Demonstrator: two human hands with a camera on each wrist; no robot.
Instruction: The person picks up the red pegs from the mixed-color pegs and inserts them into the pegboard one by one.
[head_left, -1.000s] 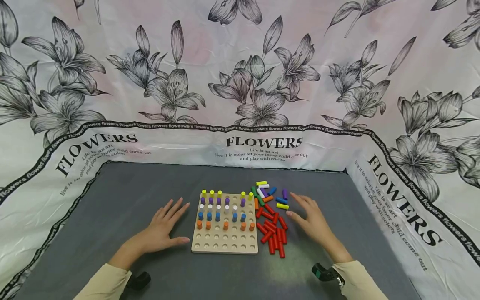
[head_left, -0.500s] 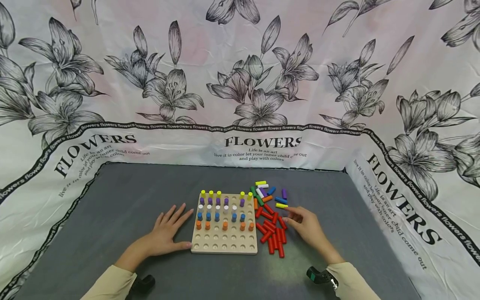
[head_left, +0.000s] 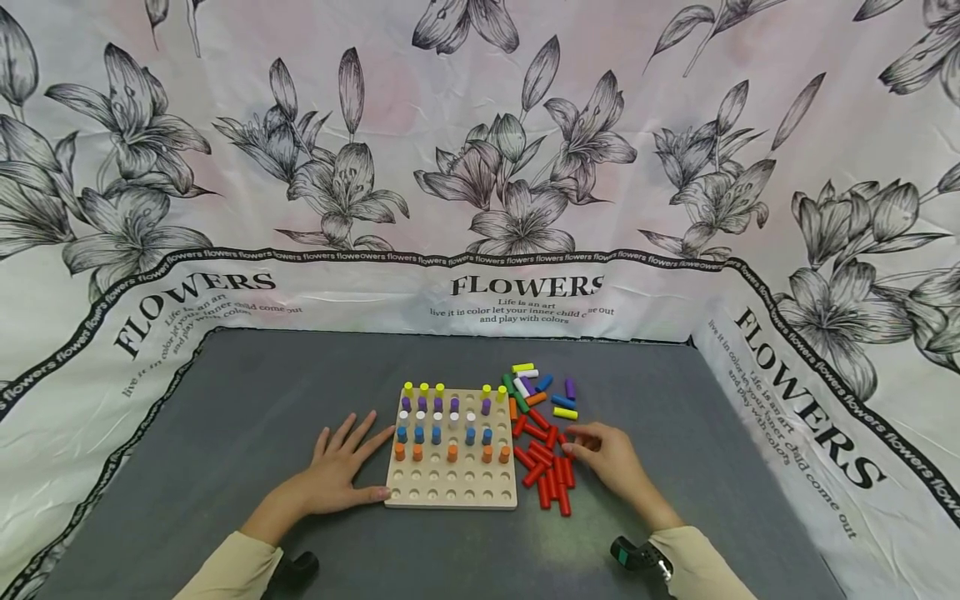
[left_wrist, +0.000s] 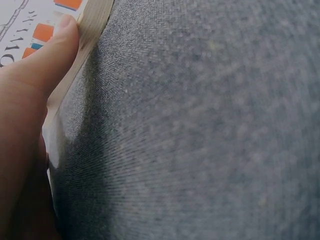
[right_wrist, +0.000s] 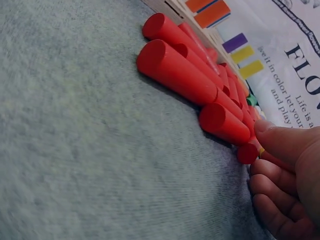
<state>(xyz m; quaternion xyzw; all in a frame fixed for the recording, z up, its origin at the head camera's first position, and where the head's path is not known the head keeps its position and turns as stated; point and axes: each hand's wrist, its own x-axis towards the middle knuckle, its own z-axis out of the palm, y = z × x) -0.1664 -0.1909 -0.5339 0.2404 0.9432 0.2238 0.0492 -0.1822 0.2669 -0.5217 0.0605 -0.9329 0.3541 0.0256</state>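
A wooden pegboard lies on the table, with rows of yellow, purple, white, blue and orange pegs standing in its holes. My left hand spreads its fingers at the board's left side. Its thumb rests over the front left corner, and the index fingertip reaches the left edge. Right of the board, my right hand is at the outer side of a pile of red pegs. Thumb and curled fingers pinch a red peg there, mostly hidden by the hand in the head view.
Beyond the red pile lie loose pegs of other colours, among them a yellow peg, a purple peg and a green peg. The grey tablecloth ends at a flower-printed curtain behind and at both sides.
My left hand has come right, its thumb now onto the board's corner. My right hand has moved down from beside the yellow and blue pegs to the red pile, its fingers drawing together.
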